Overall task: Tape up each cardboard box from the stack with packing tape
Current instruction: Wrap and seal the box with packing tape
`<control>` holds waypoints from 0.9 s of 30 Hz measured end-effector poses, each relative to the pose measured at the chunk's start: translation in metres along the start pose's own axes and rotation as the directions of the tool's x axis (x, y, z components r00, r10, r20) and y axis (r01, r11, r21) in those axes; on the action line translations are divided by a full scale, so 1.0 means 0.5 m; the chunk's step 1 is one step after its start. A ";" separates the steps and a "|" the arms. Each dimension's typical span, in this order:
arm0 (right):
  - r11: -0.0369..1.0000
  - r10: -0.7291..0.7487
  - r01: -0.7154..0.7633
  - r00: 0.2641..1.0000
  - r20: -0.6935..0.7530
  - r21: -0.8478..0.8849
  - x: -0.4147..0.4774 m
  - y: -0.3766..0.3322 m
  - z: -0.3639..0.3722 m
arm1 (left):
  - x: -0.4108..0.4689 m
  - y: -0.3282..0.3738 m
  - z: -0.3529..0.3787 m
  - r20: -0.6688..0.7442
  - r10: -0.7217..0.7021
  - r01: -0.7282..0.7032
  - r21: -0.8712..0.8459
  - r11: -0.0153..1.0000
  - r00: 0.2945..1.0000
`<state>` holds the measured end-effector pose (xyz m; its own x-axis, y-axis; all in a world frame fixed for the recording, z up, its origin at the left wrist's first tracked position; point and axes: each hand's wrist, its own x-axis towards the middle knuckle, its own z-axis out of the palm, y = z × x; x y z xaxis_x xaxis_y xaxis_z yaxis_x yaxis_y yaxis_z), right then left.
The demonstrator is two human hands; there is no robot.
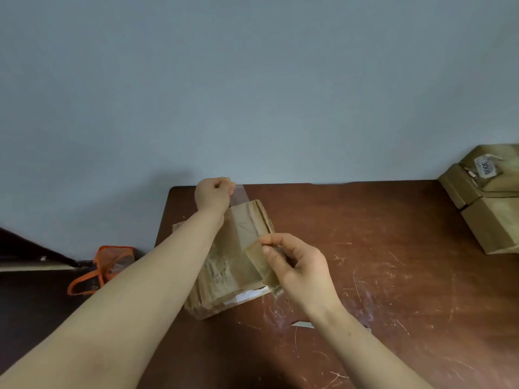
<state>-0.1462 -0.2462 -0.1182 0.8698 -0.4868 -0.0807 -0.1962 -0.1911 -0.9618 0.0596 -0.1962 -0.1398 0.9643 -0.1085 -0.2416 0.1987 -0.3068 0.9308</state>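
1. The cardboard box sits on the brown table, in the middle of the frame.
2. The left hand pinches the end of the clear tape, higher up.
3. The right hand grips the tape roll just below.
4. The tape looks thin and sticky, so hold it by its edges.
5. More boxes wait at the right edge.

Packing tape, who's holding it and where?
Left hand pinches the packing tape strip's free end; right hand grips the roll end, above the box.
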 end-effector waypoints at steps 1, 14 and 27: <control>1.000 0.002 -0.002 1.000 -0.003 -0.004 0.001 -0.001 0.002 | 0.002 -0.003 0.000 0.014 0.053 -0.054 0.065 0.996 0.998; 1.000 0.022 -0.022 0.999 -0.035 -0.018 0.016 -0.007 0.020 | 0.036 -0.048 0.007 0.099 0.146 -0.175 0.444 0.879 0.984; 0.999 0.047 -0.047 0.999 -0.023 0.002 0.020 -0.010 0.022 | 0.094 -0.021 0.005 0.270 -0.244 -0.060 0.776 0.628 0.931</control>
<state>-0.1314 -0.2407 -0.1171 0.8487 -0.5151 -0.1199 -0.2362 -0.1665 -0.9573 0.1024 -0.2003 -0.1616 0.8023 -0.2812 -0.5266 -0.0686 -0.9197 0.3866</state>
